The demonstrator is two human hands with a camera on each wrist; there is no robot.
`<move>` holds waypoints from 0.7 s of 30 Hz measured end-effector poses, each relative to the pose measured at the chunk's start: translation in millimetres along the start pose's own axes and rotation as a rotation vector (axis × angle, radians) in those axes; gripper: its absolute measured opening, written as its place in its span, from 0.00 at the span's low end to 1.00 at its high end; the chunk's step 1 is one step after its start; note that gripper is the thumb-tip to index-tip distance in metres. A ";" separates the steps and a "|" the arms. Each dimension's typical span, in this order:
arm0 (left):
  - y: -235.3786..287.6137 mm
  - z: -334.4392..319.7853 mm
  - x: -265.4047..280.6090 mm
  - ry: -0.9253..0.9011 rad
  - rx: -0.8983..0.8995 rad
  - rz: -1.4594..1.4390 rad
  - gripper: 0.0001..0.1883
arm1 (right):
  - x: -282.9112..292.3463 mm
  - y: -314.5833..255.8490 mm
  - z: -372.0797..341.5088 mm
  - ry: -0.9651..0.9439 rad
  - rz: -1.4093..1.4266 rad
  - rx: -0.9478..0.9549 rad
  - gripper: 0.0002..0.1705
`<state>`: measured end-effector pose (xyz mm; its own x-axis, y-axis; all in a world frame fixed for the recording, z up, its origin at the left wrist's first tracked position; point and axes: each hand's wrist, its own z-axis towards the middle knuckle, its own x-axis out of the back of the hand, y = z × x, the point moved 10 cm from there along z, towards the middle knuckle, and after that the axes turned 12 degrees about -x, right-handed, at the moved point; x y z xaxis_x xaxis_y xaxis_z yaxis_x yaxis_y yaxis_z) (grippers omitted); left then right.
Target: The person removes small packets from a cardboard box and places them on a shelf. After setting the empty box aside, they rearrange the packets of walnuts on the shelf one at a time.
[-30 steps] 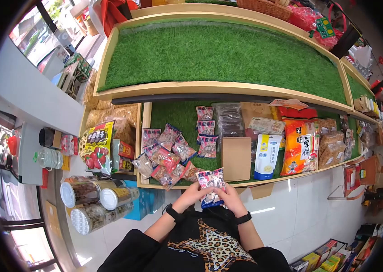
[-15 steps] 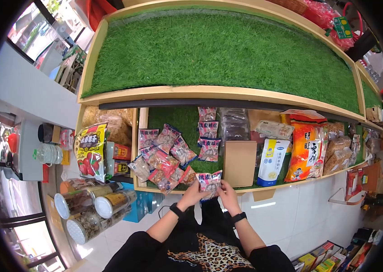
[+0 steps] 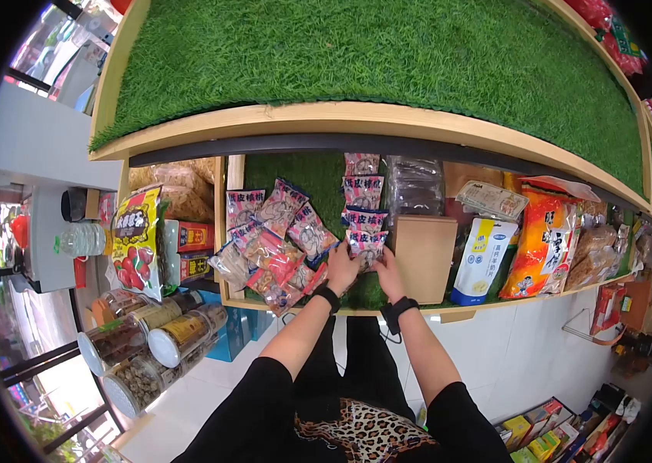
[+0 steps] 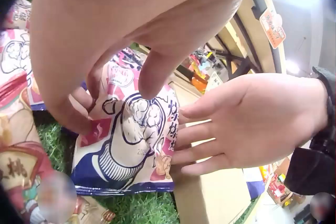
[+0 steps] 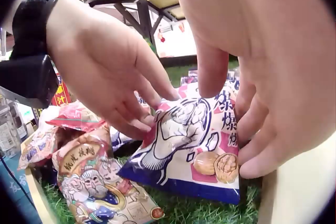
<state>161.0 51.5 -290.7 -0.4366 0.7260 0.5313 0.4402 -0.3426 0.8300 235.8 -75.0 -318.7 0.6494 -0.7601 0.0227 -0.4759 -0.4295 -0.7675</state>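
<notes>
A pink, white and blue bag of walnuts [image 3: 366,241] is between the two hands, at the near end of a column of matching bags [image 3: 363,189]. The left hand [image 3: 343,268] grips its left side, thumb on the printed front and fingers bent at the edge. Along the other side lies the right hand [image 3: 390,276], its fingers [image 4: 202,145] fairly straight against the bag. In the right wrist view, the bag's blue bottom edge is close over green artificial grass [image 5: 210,219]. A loose pile of walnut bags [image 3: 264,228] lies left of the left hand.
A brown cardboard box [image 3: 422,258] stands just right of the right hand, with dark clear-wrapped packs [image 3: 416,185] behind it. The wooden shelf's front rim [image 3: 464,309] runs below the wrists. Above hangs the upper shelf's edge [image 3: 341,116]. Several plastic jars [image 3: 175,339] are at left.
Both hands have carried the walnut bag forward from the shelf's front edge to the near end of the column. The right fingers have straightened along its side. The head view has moved closer.
</notes>
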 end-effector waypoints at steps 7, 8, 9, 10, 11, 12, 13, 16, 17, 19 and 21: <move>-10.5 -1.0 -11.7 -0.014 0.022 -0.523 0.19 | -5.4 -7.0 -4.7 -0.068 -0.011 -0.032 0.32; -10.3 -1.8 -14.1 -0.013 0.020 -0.749 0.18 | -5.1 -7.9 -6.2 -0.069 -0.011 -0.032 0.32; -3.6 -4.1 -3.9 -0.011 0.020 -0.748 0.18 | -6.2 -9.4 -7.7 -0.086 -0.008 -0.024 0.33; 0.9 -9.1 18.1 0.037 -0.014 -0.508 0.18 | -8.2 -10.4 -9.2 -0.103 -0.004 -0.017 0.35; 12.5 -14.0 43.4 0.083 -0.049 -0.268 0.18 | -8.8 -10.4 -10.5 -0.104 -0.002 -0.016 0.35; 24.0 -18.4 62.8 0.106 -0.062 -0.202 0.18 | -5.9 -8.6 -11.2 -0.062 -0.044 -0.036 0.36; 23.7 -23.5 71.6 0.104 -0.063 -0.199 0.18 | -3.3 -6.8 -11.9 -0.019 -0.085 -0.056 0.38; 24.8 -47.0 85.5 0.004 -0.136 0.429 0.20 | -5.4 -35.2 -32.3 0.069 -0.386 -0.059 0.43; 20.8 -54.7 84.5 0.006 -0.138 0.433 0.20 | -9.2 -33.0 -32.9 0.068 -0.383 -0.056 0.43; 7.2 -66.3 74.8 -0.083 -0.125 0.549 0.22 | -6.2 -39.8 -41.7 0.277 -0.613 0.082 0.49; 5.9 -70.2 76.0 -0.079 -0.165 0.546 0.24 | -14.0 -48.4 -45.6 0.318 -0.617 0.124 0.52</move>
<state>75.3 62.8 -233.5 -0.1181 0.4581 0.8810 0.4541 -0.7641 0.4582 222.6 -65.8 -252.7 0.5654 -0.5093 0.6488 0.0065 -0.7838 -0.6210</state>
